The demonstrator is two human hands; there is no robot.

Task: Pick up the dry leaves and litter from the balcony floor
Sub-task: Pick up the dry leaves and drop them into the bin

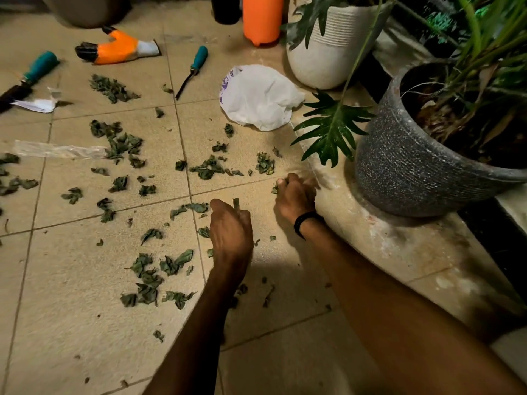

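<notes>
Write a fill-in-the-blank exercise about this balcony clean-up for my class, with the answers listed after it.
1. The right hand, gripping leaves, wears a ____ wristband.
2. The glove on the floor is mostly ____.
3. The crumpled bag lies next to the ____ pot.
4. The left hand pinches a dry ____.
Answers: black; orange; white; leaf.

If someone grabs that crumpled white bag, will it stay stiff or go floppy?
Probably floppy: the white bag lies crumpled in soft folds. It likely weighs very little, looking thin and wrinkled all over. Pushed, it might slide easily on the smooth floor tiles.
</notes>
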